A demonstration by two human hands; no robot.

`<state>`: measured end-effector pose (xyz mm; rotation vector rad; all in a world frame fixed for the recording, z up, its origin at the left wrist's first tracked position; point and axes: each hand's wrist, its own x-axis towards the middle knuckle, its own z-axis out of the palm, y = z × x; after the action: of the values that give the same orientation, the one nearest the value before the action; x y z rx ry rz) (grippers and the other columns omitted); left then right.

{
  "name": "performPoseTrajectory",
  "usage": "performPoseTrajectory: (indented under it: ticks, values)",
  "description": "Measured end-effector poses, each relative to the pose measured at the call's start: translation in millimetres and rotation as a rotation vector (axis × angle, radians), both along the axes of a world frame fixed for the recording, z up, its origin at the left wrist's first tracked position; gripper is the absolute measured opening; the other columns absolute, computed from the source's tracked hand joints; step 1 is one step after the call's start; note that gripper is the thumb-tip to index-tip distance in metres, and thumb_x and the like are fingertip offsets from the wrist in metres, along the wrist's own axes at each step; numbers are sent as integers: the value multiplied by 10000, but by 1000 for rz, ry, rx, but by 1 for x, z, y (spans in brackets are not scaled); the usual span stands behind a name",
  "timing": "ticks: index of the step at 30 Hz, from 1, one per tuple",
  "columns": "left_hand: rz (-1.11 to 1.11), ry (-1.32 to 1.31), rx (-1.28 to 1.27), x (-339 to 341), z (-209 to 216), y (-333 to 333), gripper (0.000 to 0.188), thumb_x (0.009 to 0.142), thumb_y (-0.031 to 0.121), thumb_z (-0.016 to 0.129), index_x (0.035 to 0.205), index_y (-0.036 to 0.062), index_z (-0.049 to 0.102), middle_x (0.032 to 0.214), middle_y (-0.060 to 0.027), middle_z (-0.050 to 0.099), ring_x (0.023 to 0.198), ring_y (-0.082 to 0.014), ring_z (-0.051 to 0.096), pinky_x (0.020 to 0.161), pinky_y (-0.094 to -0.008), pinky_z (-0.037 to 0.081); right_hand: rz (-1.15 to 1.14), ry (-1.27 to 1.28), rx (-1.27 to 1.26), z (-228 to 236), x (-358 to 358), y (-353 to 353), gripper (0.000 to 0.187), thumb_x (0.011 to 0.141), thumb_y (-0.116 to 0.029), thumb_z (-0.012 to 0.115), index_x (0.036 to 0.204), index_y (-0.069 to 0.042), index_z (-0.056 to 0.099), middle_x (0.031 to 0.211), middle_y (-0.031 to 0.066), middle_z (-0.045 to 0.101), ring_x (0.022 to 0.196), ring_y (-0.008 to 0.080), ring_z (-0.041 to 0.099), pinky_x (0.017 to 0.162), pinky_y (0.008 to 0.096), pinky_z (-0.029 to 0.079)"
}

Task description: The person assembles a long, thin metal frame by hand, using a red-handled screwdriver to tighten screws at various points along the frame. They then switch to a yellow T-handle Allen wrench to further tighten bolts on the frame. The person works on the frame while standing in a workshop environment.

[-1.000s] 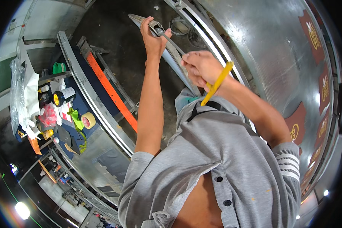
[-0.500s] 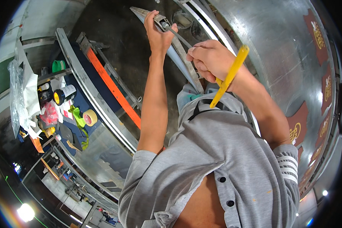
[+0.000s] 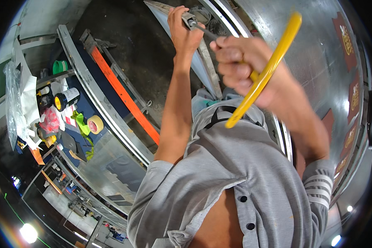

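Observation:
My right hand [image 3: 246, 66], partly blurred, is closed around a T-handle wrench [image 3: 273, 66] with a yellow crossbar and a thin metal shaft. The shaft's far end meets a bolt inside a square metal bracket [image 3: 189, 20]. That bracket sits near the upper end of a long, narrow metal frame [image 3: 208, 68], which is tilted and leads down toward my waist. My left hand [image 3: 184, 35] is wrapped around the frame at the bracket, with fingers over its far side. Exactly how the wrench tip seats on the bolt is too small to tell.
To the left runs a long metal table rail [image 3: 99, 99], with an orange bar [image 3: 124, 97] alongside. Tape rolls [image 3: 96, 124], a dark jar [image 3: 66, 99] and plastic wrap [image 3: 12, 103] clutter the left table. At right, dark red printed pieces [image 3: 345, 39] lie on a metal tabletop [image 3: 314, 62].
Both hands have shifted to the right, together with the bracket end. My right hand has closed more fully around the wrench, and the yellow crossbar has risen toward the upper right.

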<state>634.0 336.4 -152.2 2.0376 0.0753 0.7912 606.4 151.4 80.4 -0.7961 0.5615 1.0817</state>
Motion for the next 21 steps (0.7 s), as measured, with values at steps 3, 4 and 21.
performPoseTrajectory:
  ticks: [3,4,21]
  values:
    - [61,-115,-113,5,-11,7,559,640,39,740,1175,41,577,1272,-155,593,1254,-394,509,1104,-449,385,41,-91,130,-48,-36,-6,139,989,-130,495,971,-14,571,588,-58,438,393,60,395,349,223,300]
    - [31,-109,-131,4,-9,19,558,640,25,735,1176,40,577,1277,-152,588,1252,-384,514,1096,-439,393,143,-87,192,-52,-24,-25,156,991,-137,493,983,-9,582,581,-61,436,386,59,391,340,222,295]
    - [51,115,-245,8,0,55,639,680,43,856,1252,111,581,1090,-16,570,901,-134,575,802,-301,522,454,-668,-368,-50,-42,-20,263,1005,-179,475,943,31,620,579,-8,454,402,75,381,360,263,333]
